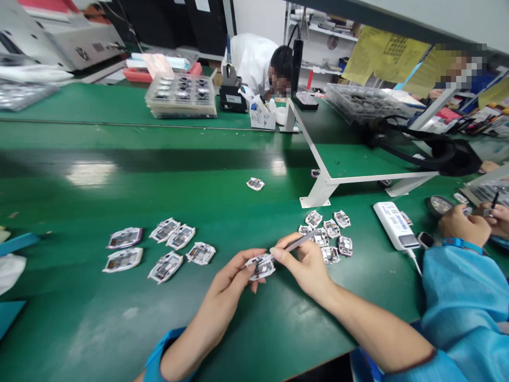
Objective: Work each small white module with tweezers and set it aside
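Note:
My left hand [225,289] grips a small white-rimmed electronic housing [265,268] with circuit parts inside, its thumb on the near side. Metal tweezers [301,240] are pinched in my right hand [308,269], their tips reaching down to the housing's inside. What the tips touch is too small to make out. Left of my hands lie several similar housings [166,267], spaced apart on the green table [99,313]. Just beyond my right hand is a close cluster of more housings [331,228]. One single housing [255,184] sits farther back.
A white-legged shelf [318,193] stands at the back right, with a black headband-like item [421,146] on it. A white power bank [393,223] with a cable lies to the right. Beside it, a co-worker's hands [463,225] work. Stacked trays [181,95] stand at the back.

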`<state>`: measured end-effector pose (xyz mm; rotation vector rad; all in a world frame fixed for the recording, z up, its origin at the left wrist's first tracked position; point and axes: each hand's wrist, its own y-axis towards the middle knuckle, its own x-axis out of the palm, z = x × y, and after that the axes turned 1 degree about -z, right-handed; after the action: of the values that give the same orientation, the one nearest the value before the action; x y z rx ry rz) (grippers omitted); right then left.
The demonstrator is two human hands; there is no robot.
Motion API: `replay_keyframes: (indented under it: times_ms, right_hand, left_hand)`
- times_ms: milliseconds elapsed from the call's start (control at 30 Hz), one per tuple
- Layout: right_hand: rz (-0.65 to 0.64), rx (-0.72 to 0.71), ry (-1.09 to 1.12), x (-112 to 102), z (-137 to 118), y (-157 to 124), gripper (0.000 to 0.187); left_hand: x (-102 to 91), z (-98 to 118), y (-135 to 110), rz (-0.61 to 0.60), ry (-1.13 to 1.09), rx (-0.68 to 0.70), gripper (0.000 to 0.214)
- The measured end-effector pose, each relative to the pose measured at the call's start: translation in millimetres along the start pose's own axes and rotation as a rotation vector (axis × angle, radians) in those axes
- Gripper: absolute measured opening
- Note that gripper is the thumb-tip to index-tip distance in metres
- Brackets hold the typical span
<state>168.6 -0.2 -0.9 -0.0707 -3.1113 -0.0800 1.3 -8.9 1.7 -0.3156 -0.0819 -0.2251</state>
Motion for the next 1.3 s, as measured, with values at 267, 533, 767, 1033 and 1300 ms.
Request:
replay_keyframes:
  times_ms: [267,533,767,1033,1300]
  right_hand:
    - [-0.002,0.035,0.037,1.1,1.1,-0.1,0.012]
    - [-0.004,0.101,0.154,2.4,4.4,1.9,0.013]
    - [0.003,0.111,0.154,1.8,4.8,2.4,0.016]
    - [0.001,0.107,0.152,1.4,8.3,3.3,0.015]
    - [0.017,0.078,0.159,2.9,8.8,2.0,0.015]
  left_hand:
    - [1.8,2.6,-0.2,-0.024,0.094,0.044,0.023]
    - [-0.6,-0.2,-0.6,-0.055,0.126,0.058,0.025]
    - [-2.6,-2.2,1.1,-0.087,0.166,0.064,0.028]
    - [-4.4,-4.6,2.1,-0.097,0.169,0.084,0.029]
    - [-7.8,-6.7,3.3,-0.099,0.185,0.094,0.033]
